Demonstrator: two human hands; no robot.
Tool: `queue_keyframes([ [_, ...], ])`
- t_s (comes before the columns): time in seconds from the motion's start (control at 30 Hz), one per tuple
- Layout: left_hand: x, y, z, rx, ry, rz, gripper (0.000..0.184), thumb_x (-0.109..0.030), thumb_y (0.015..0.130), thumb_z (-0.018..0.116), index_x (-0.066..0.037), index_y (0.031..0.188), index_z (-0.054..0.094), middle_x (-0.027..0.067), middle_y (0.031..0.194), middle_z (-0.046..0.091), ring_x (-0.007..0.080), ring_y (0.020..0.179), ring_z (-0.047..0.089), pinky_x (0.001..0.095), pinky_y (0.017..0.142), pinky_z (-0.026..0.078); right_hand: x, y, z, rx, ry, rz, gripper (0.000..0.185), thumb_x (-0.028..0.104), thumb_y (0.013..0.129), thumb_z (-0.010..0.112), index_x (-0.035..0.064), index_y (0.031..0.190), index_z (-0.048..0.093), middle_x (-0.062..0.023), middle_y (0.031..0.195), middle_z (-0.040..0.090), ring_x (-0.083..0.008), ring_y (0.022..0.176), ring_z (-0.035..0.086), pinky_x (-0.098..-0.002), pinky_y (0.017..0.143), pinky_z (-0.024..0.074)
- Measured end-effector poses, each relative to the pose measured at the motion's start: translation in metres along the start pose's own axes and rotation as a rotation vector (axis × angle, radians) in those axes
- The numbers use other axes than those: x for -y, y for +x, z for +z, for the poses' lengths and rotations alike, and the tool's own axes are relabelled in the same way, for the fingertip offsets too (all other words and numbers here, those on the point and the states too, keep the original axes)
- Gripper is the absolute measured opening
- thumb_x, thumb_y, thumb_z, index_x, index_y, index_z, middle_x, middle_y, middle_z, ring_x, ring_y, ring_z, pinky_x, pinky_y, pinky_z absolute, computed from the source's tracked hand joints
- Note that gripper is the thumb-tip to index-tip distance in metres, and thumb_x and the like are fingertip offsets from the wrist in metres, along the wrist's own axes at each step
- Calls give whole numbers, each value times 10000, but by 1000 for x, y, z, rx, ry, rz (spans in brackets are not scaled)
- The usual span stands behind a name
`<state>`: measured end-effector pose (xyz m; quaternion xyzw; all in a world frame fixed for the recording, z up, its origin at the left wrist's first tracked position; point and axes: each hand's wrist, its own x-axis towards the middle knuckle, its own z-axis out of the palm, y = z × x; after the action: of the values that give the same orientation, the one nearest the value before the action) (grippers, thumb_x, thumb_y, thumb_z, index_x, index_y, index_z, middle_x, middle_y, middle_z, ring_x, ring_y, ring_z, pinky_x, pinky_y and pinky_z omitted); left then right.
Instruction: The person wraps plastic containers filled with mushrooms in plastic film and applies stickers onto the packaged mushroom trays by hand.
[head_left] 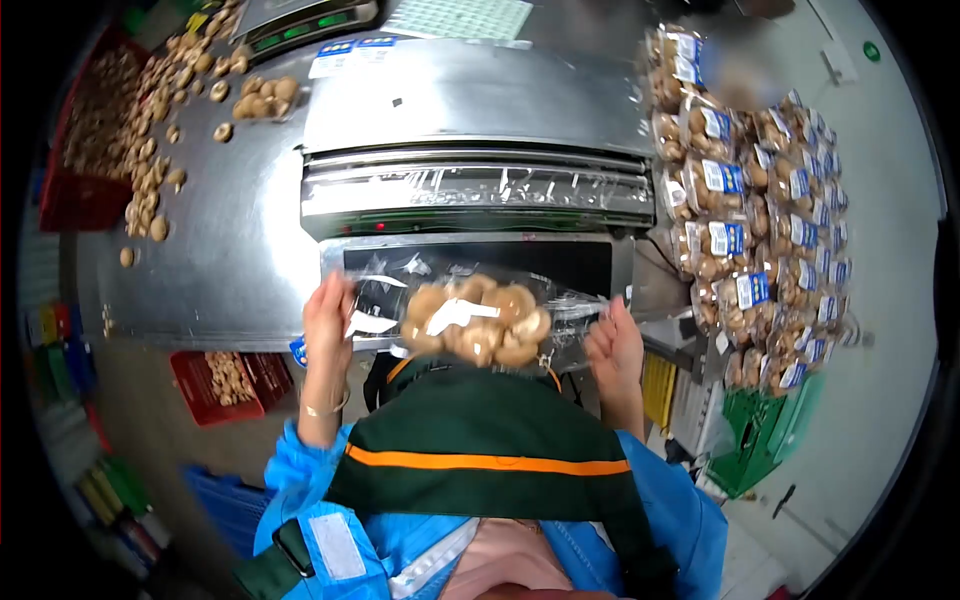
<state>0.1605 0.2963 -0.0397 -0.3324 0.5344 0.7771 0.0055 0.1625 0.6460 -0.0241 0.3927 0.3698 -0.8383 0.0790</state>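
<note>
A pack of brown mushrooms [478, 320] in clear plastic film is held up in front of my apron, over the near edge of the wrapping machine [478, 190]. My left hand [328, 315] is closed on the film at the pack's left end. At the opposite end, my right hand [615, 345] pinches the twisted film in a fist. The film is stretched between both hands, and glare hides part of the mushrooms. Just beyond the pack lies the machine's black plate [560, 262].
Loose mushrooms [145, 185] spill from a red crate [60, 205] at left, near an unwrapped portion [265, 98]. Labelled mushroom packs [725, 238] are stacked at right above a green crate [760, 440]. A scale [305, 30] and labels [350, 55] sit at the back. Another red crate [230, 388] stands below.
</note>
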Motion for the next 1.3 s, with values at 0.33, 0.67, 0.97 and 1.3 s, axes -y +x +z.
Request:
queue_keyframes([
  [0.33,108,-36,-1,463,-256,-637,215,-237,903,466,-39,986,480,5,799,486,90,575,411,198,482,324,-107,-3,17,846,-567,81,284,241,906,452,23,1048,565,-87,992,597,-153,884,575,-292,787,463],
  [0.67,2,-75,28,761,-279,-465,483,-263,893,487,-7,1283,358,98,1249,465,193,1065,504,263,906,412,-20,-83,72,1028,-203,437,557,202,848,579,0,1300,324,-104,1212,475,-175,1117,461,-285,930,385],
  [0.97,-42,-22,-83,661,-570,-126,828,-571,766,474,-42,1355,229,186,1356,307,353,1210,364,460,1022,290,-35,-16,276,1511,-1500,-917,366,208,869,521,11,1176,489,-133,1054,573,-212,926,557,-303,820,430],
  [1.3,-15,20,-145,99,-1101,256,822,-679,756,353,-143,1368,229,193,1272,364,406,1045,431,546,706,445,-17,277,491,413,-1965,13,849,754,659,491,46,1123,554,-96,1120,557,-229,1020,517,-399,885,373],
])
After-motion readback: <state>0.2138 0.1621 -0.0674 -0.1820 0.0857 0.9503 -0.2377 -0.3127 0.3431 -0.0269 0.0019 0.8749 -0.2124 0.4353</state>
